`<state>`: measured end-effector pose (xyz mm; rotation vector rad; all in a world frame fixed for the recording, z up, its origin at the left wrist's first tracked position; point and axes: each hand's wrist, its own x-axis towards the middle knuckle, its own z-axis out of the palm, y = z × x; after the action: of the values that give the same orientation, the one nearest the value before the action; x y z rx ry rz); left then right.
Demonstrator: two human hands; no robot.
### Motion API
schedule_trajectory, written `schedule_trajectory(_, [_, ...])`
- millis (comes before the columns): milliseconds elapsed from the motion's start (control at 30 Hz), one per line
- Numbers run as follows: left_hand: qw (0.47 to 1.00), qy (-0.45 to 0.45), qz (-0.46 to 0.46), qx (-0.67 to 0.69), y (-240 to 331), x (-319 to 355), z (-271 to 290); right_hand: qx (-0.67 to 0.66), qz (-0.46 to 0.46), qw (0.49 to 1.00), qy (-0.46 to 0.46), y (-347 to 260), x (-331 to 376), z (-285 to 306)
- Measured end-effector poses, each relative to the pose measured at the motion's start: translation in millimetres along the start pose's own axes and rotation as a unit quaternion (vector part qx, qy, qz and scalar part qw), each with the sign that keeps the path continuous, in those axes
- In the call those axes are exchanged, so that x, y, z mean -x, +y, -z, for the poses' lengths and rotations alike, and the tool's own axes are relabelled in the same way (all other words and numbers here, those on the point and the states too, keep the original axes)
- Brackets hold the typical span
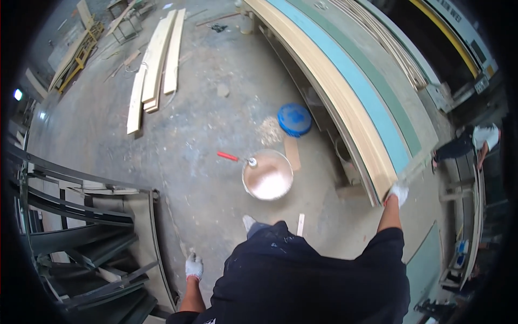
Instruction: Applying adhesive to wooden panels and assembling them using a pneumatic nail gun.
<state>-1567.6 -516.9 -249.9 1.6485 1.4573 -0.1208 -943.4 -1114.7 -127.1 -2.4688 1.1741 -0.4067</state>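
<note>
My right hand (399, 193), in a white glove, grips the near corner of a long stack of pale wooden boards (345, 102) lying on a teal-topped workbench (377, 116). My left hand (193, 267), also gloved, hangs by my side with the fingers curled and nothing in it, close to the edge of a dark metal rack (97, 237). On the floor in front of me stands a round bucket (267, 175) of pale pinkish glue, with a red-handled roller (233, 157) resting across its rim.
A blue lid (294, 119) lies on the concrete floor beside the bench. Loose planks (156, 65) lie further off to the left. Another person (475, 141) stands at the right, past the bench end. A small wood offcut (300, 224) lies near my feet.
</note>
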Motion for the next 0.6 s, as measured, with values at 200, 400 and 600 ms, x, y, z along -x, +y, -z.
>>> schedule_trajectory(200, [0.989,0.066,0.035,0.126,49.6,-116.5,56.6,0.035,0.179,0.981,0.065,-195.7,122.3,-6.9])
schedule_trajectory(400, [0.997,0.044,0.026,0.059,162.5,-207.8,117.3,-0.035,0.451,0.892,0.019,-302.2,274.9,-92.1])
schedule_trajectory(600, [0.977,0.134,-0.103,-0.126,198.6,-394.2,206.6,-0.176,0.376,0.888,-0.196,-301.8,454.0,-177.7])
